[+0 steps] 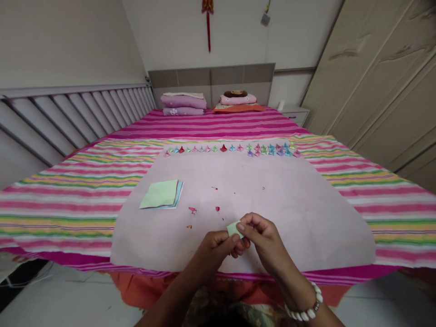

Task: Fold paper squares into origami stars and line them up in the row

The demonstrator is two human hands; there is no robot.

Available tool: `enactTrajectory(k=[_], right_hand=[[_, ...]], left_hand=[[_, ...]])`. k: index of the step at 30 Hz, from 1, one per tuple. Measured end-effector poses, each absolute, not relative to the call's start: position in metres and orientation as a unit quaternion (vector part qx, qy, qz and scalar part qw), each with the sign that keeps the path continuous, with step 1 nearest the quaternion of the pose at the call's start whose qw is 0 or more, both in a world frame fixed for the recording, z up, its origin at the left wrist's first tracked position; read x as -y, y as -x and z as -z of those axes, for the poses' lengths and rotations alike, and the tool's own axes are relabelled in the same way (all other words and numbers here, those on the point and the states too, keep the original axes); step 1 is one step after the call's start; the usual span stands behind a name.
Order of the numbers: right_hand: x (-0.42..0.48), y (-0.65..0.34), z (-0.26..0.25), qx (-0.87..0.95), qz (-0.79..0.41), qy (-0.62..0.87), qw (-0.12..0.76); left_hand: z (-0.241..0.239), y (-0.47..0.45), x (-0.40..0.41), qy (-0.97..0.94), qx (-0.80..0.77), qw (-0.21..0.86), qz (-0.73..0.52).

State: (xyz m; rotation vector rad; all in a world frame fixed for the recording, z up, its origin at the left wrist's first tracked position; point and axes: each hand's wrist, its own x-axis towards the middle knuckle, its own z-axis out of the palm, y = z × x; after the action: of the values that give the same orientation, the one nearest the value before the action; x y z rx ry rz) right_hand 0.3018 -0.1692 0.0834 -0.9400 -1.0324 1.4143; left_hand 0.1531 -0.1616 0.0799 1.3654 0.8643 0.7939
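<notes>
1. Paper held in both hands was the centre of the moment: a small green paper piece (234, 228) hung just above the near edge of the pale lilac sheet (306, 213), about midway along that edge.
2. The left hand (214, 247) came up from the near-left side of the lilac sheet and the right hand (264, 236) from the near-right. Their fingertips met at the piece, so neither hand was nearer than the other.
3. The piece stuck out up and to the left of the right hand's pinch. It looked roughly square and was tilted onto a corner. It was too small to make out a long axis or any fold lines.
4. The right hand was closed narrowly on the piece, thumb over curled forefinger at its right edge.
5. The left hand was closed too, with its fingertips touching the lower left part of the piece from beneath. How firmly it pinched could not be told.
6. A stack of paper squares (160, 194), green on top of blue, lay on the left part of the lilac sheet, well apart from both hands.
7. A row of small folded paper shapes (231, 149) ran along the far edge of the lilac sheet.
8. Red scraps (192, 210) lay on the lilac sheet between the stack and the hands.
</notes>
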Motion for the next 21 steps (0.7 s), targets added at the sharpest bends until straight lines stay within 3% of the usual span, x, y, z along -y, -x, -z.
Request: enactTrajectory(k=[5, 15, 21], right_hand=[[0.167, -0.303, -0.085, 0.453, -0.585, 0.412, 0.531], [0.165, -0.308, -0.087, 0.465, -0.562, 0.444, 0.52], [0.165, -0.306, -0.08, 0.423, -0.57, 0.418, 0.567]], left_hand=[[-0.082, -0.149, 0.157, -0.638, -0.402, 0.562, -0.342], [-0.094, -0.142, 0.154, -0.573, -0.412, 0.587, -0.397], [-0.092, -0.143, 0.153, -0.571, -0.401, 0.593, -0.402]])
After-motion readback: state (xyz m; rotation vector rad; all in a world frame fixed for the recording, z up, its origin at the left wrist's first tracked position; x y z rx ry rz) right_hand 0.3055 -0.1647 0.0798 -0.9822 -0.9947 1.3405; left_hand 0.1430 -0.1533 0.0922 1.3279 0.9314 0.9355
